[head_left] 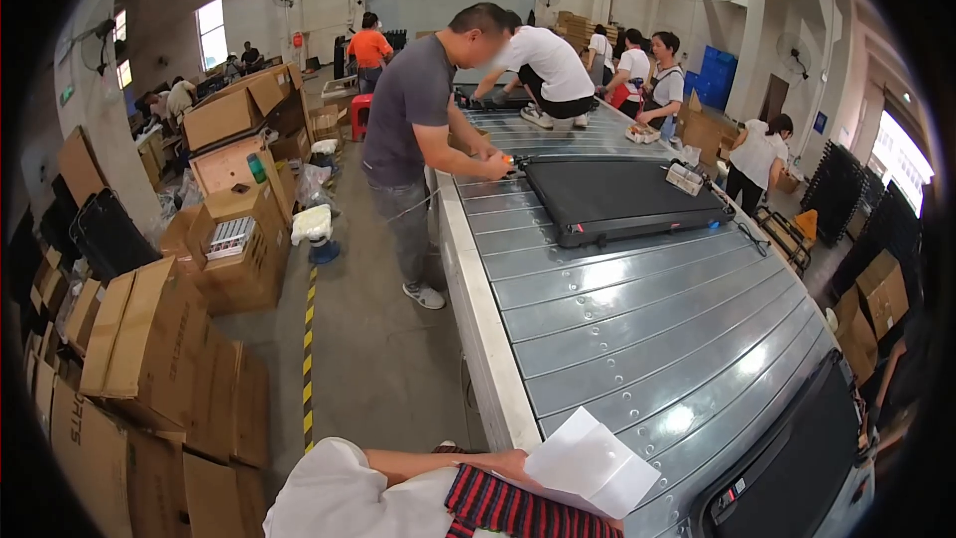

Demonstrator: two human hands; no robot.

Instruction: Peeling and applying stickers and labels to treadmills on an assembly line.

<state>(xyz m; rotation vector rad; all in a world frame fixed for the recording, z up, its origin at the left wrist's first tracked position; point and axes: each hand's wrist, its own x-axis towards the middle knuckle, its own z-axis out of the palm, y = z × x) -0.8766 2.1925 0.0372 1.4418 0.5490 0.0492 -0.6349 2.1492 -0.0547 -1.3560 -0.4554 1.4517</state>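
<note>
At the bottom of the head view my left forearm runs to the right out of a white sleeve. My left hand [512,463] is closed at the edge of a creased white sheet of paper [590,463]. Part of the fingers is hidden by the sheet, which tilts over the near edge of the metal-topped workbench [568,349]. Red and black striped fabric [523,506] lies below the forearm. I do not see my right hand.
A black treadmill deck [627,194] lies on the bench, another [782,463] at the near right. A person in a grey shirt [410,90] works at the bench's left side; someone crouches on top farther back. Cardboard boxes [169,349] are stacked left of the striped floor line [310,359].
</note>
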